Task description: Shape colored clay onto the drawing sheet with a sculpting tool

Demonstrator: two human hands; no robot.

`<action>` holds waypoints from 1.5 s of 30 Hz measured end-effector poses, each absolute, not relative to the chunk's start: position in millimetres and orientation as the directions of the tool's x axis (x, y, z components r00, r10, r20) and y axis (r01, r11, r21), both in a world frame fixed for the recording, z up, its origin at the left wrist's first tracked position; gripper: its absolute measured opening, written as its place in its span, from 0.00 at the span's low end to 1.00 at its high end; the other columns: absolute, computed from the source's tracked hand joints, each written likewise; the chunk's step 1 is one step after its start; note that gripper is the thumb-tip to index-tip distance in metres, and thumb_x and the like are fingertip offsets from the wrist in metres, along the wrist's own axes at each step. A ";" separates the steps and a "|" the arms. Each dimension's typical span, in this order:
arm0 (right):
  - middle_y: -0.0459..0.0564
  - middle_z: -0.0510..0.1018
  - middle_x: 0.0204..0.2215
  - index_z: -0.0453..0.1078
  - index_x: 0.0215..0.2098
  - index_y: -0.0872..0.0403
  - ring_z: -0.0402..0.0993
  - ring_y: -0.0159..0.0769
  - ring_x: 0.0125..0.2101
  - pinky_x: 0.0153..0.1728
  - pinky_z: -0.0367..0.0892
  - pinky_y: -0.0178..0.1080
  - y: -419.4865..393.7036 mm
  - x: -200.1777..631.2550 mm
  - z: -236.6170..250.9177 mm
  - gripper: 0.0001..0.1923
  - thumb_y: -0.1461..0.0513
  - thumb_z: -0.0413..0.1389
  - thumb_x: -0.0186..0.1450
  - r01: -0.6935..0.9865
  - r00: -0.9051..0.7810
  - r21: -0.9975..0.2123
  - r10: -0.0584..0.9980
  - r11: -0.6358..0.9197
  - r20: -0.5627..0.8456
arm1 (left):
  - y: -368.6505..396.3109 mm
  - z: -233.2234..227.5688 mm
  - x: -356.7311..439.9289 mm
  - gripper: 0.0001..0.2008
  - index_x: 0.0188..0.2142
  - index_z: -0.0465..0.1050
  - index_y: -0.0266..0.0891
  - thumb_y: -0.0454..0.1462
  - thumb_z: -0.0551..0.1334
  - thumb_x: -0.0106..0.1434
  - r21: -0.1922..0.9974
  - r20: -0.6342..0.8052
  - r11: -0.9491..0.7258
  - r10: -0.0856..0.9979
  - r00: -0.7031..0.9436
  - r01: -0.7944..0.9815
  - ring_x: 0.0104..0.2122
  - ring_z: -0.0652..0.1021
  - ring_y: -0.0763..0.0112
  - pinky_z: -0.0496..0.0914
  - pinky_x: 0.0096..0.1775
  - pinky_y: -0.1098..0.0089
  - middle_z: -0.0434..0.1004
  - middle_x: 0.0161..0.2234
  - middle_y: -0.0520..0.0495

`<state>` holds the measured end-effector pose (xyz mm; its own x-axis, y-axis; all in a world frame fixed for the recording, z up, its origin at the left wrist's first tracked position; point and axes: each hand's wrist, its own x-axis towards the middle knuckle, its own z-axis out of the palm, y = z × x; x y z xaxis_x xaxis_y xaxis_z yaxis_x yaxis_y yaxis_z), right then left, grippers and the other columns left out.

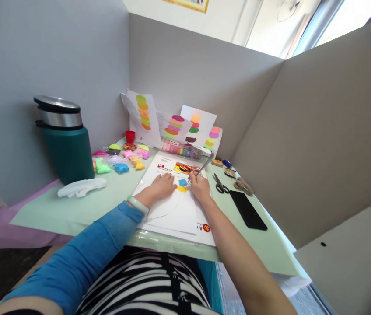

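My left hand lies flat with fingers spread on a white sheet of paper, holding it down. My right hand grips a metal fork, whose tines press on a blue patch of clay above a yellow patch on the sheet. The sheet rests on a printed pad with a red and yellow picture. A pale bangle sits on my left wrist, below a blue sleeve.
Small bags of coloured clay lie to the left, near a teal flask and a white tray. Sheets with coloured clay blobs lean on the back wall behind a clay box. Scissors and a black phone lie on the right.
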<state>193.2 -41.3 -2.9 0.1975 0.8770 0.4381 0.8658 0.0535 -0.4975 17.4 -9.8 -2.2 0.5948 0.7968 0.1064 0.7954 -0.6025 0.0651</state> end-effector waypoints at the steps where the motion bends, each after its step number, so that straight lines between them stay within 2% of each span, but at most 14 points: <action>1: 0.49 0.77 0.29 0.71 0.32 0.53 0.73 0.34 0.33 0.35 0.59 0.32 -41.8 193.1 -2.2 0.22 0.52 0.39 0.67 0.861 0.204 -0.505 0.873 0.055 0.443 | -10.2 -1.9 17.3 0.23 0.56 0.57 0.35 0.44 0.45 0.66 0.065 0.107 -0.602 0.797 0.594 0.796 0.60 0.56 0.60 0.52 0.56 0.57 0.56 0.59 0.36; 7: 0.51 0.78 0.29 0.72 0.34 0.54 0.73 0.36 0.32 0.33 0.59 0.33 -43.6 195.0 0.3 0.23 0.52 0.38 0.68 0.891 0.265 -0.454 0.830 -0.016 0.491 | -12.3 0.4 16.8 0.23 0.56 0.58 0.33 0.43 0.45 0.66 0.084 0.109 -0.606 0.795 0.597 0.791 0.60 0.56 0.58 0.52 0.56 0.57 0.56 0.59 0.34; 13: 0.51 0.78 0.28 0.72 0.30 0.54 0.73 0.35 0.32 0.33 0.59 0.33 -42.9 192.8 -1.7 0.22 0.52 0.41 0.67 0.909 0.155 -0.415 0.900 0.032 0.407 | -13.6 1.6 16.6 0.22 0.54 0.59 0.32 0.42 0.46 0.66 0.083 0.121 -0.615 0.787 0.605 0.784 0.59 0.57 0.58 0.53 0.56 0.56 0.59 0.57 0.33; 16: 0.52 0.78 0.28 0.72 0.32 0.54 0.73 0.37 0.32 0.32 0.59 0.33 -43.1 192.5 -2.1 0.21 0.53 0.41 0.67 0.916 0.181 -0.400 0.897 -0.005 0.404 | -13.8 1.7 16.7 0.22 0.54 0.59 0.32 0.42 0.46 0.66 0.082 0.121 -0.615 0.787 0.605 0.784 0.59 0.57 0.58 0.53 0.56 0.57 0.59 0.57 0.33; 18: 0.51 0.78 0.28 0.72 0.32 0.54 0.73 0.36 0.32 0.32 0.59 0.33 -43.9 192.9 -1.2 0.21 0.53 0.41 0.67 0.905 0.213 -0.426 0.878 -0.012 0.428 | -13.9 1.6 16.7 0.22 0.54 0.59 0.32 0.42 0.46 0.66 0.083 0.120 -0.613 0.789 0.603 0.786 0.59 0.57 0.58 0.53 0.56 0.57 0.58 0.57 0.34; 23: 0.46 0.77 0.27 0.71 0.32 0.52 0.73 0.32 0.29 0.32 0.59 0.31 -45.6 192.6 0.9 0.23 0.52 0.38 0.68 0.865 0.176 -0.491 0.849 0.108 0.499 | -14.5 2.1 16.3 0.21 0.54 0.60 0.33 0.42 0.46 0.66 0.076 0.132 -0.619 0.784 0.607 0.782 0.59 0.58 0.58 0.53 0.56 0.57 0.59 0.57 0.34; 27: 0.46 0.76 0.26 0.70 0.35 0.53 0.72 0.32 0.29 0.31 0.59 0.31 -45.4 193.7 0.4 0.22 0.53 0.38 0.68 0.858 0.202 -0.504 0.834 0.103 0.514 | -15.0 2.4 15.7 0.20 0.53 0.61 0.34 0.42 0.46 0.66 0.072 0.138 -0.618 0.783 0.606 0.782 0.58 0.59 0.58 0.55 0.55 0.56 0.60 0.56 0.36; 30: 0.46 0.75 0.24 0.68 0.38 0.53 0.72 0.33 0.30 0.33 0.60 0.32 -46.1 194.0 1.2 0.20 0.53 0.37 0.68 0.838 0.189 -0.530 0.842 0.130 0.505 | -14.7 2.7 15.0 0.17 0.48 0.66 0.36 0.41 0.48 0.65 0.078 0.198 -0.655 0.749 0.633 0.751 0.55 0.63 0.59 0.58 0.53 0.58 0.65 0.53 0.37; 33: 0.45 0.75 0.26 0.67 0.40 0.52 0.72 0.32 0.32 0.36 0.61 0.32 -48.4 191.2 2.8 0.21 0.53 0.36 0.68 0.796 0.121 -0.562 0.851 0.224 0.510 | -13.9 5.1 14.4 0.14 0.43 0.71 0.38 0.39 0.50 0.63 0.098 0.321 -0.670 0.721 0.614 0.736 0.55 0.62 0.58 0.55 0.55 0.55 0.67 0.50 0.39; 36: 0.45 0.75 0.27 0.68 0.40 0.52 0.72 0.32 0.31 0.38 0.62 0.33 -50.4 187.3 3.3 0.22 0.52 0.36 0.68 0.751 0.058 -0.579 0.841 0.318 0.537 | -13.7 10.3 14.6 0.14 0.40 0.73 0.39 0.39 0.51 0.63 0.198 0.489 -0.659 0.708 0.509 0.726 0.53 0.64 0.58 0.52 0.55 0.53 0.71 0.47 0.42; 38: 0.46 0.74 0.26 0.69 0.38 0.53 0.71 0.32 0.30 0.39 0.63 0.34 -50.6 185.6 2.4 0.22 0.51 0.36 0.68 0.715 0.032 -0.588 0.823 0.378 0.567 | -14.5 14.0 15.2 0.15 0.41 0.74 0.39 0.41 0.52 0.63 0.314 0.552 -0.708 0.678 0.486 0.632 0.47 0.69 0.61 0.59 0.51 0.59 0.74 0.43 0.44; 40: 0.45 0.72 0.24 0.69 0.38 0.53 0.70 0.31 0.27 0.37 0.64 0.34 -50.1 184.9 0.9 0.22 0.50 0.37 0.67 0.663 0.019 -0.619 0.817 0.421 0.576 | -15.7 16.5 16.2 0.16 0.43 0.73 0.39 0.43 0.53 0.62 0.429 0.539 -0.759 0.650 0.535 0.490 0.38 0.73 0.67 0.65 0.43 0.67 0.76 0.40 0.46; 42: 0.45 0.71 0.22 0.69 0.40 0.52 0.69 0.31 0.25 0.33 0.64 0.34 -49.7 184.6 -0.5 0.23 0.49 0.38 0.67 0.597 0.015 -0.675 0.835 0.434 0.550 | -16.5 17.1 17.2 0.15 0.43 0.73 0.39 0.43 0.54 0.61 0.515 0.495 -0.768 0.629 0.600 0.380 0.32 0.73 0.72 0.66 0.36 0.72 0.77 0.36 0.49; 45: 0.44 0.69 0.20 0.68 0.43 0.53 0.67 0.31 0.23 0.28 0.64 0.33 -50.6 183.3 -1.3 0.24 0.48 0.38 0.66 0.520 -0.012 -0.741 0.870 0.426 0.492 | -16.5 15.8 17.9 0.14 0.40 0.73 0.38 0.41 0.56 0.58 0.581 0.469 -0.750 0.625 0.623 0.315 0.29 0.73 0.74 0.65 0.32 0.75 0.76 0.32 0.51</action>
